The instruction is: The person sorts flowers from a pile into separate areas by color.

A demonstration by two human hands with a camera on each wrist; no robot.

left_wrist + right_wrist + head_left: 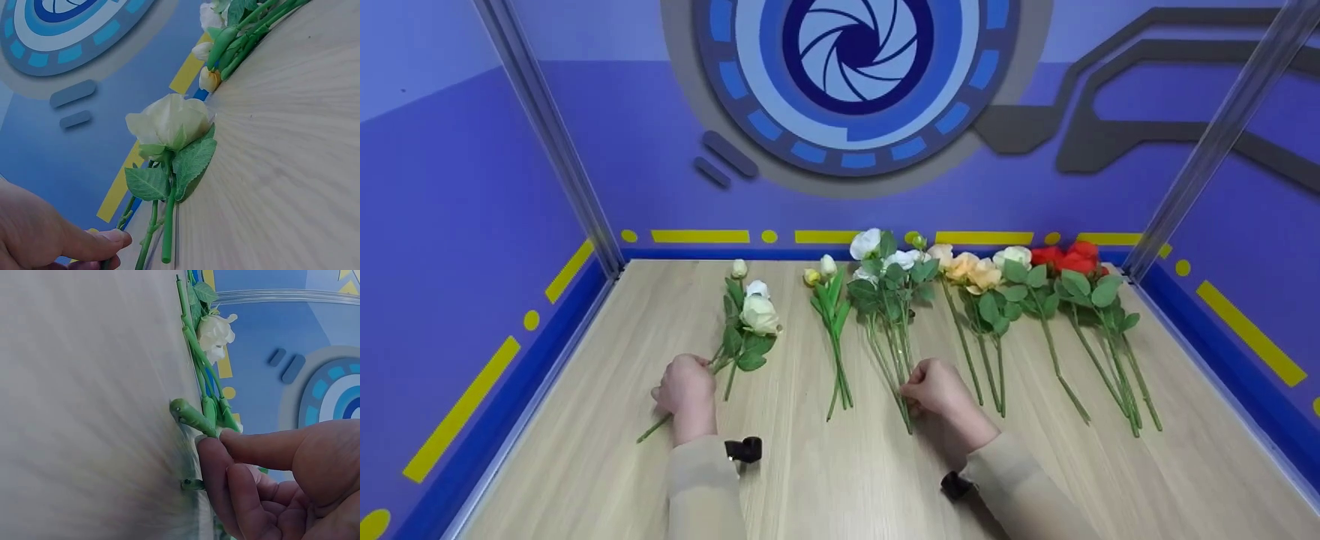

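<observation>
My left hand (686,390) pinches a green flower stem at the left of the table. Its lower end sticks out below the hand; its top runs up behind the cream rose (760,315). That rose, a white flower (757,289) and a pale bud (739,268) lie together there, overlapping. In the left wrist view, the thumb (104,242) presses the stem beside the cream rose's short stem (168,230). With thumb and fingertips, my right hand (941,390) pinches a stem end (194,417) of the white flower bunch (892,289). Another stem end (193,484) shows under those fingers.
Between the hands lie tulips (836,307) in white and yellow. To the right are peach roses (971,271), a cream rose (1012,259) with a bent stem, and red roses (1076,259). Blue walls (622,150) enclose the wooden table (810,472) at back and sides.
</observation>
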